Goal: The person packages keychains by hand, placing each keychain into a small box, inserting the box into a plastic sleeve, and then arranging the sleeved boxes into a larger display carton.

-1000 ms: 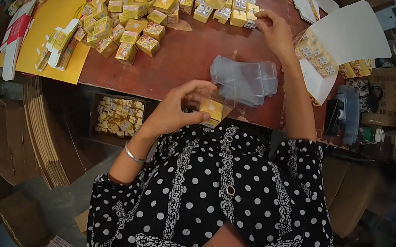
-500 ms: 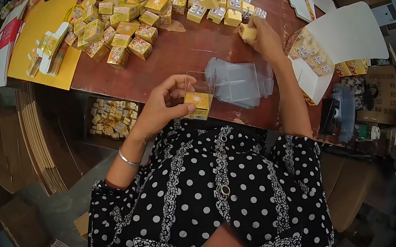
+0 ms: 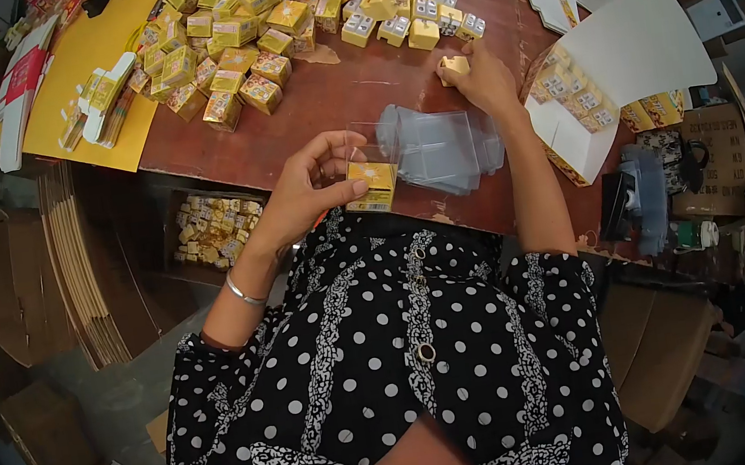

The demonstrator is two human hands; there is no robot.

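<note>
Near the table's front edge my left hand [image 3: 320, 178] is closed on a small yellow box [image 3: 373, 183], with a clear plastic piece [image 3: 372, 141] standing up from it. My right hand [image 3: 481, 79] pinches a cream-yellow block [image 3: 454, 68] low over the table, just in front of several blocks [image 3: 424, 34] with grey-white markings. Between my hands lies a stack of clear plastic sheets [image 3: 436, 154]. A heap of small yellow printed boxes [image 3: 235, 32] covers the back of the table.
An open white carton [image 3: 582, 144] with rows of blocks stands at the right. Flattened cartons [image 3: 103, 99] lie on a yellow sheet [image 3: 113, 36] at the left. Below the table edge is a box of wrapped pieces [image 3: 214, 227]. Red-brown tabletop [image 3: 285, 136] shows in the middle.
My right hand has shifted slightly left and down with the block, which now shows a different side. The left hand still holds the yellow box. The whole view has shifted a little.
</note>
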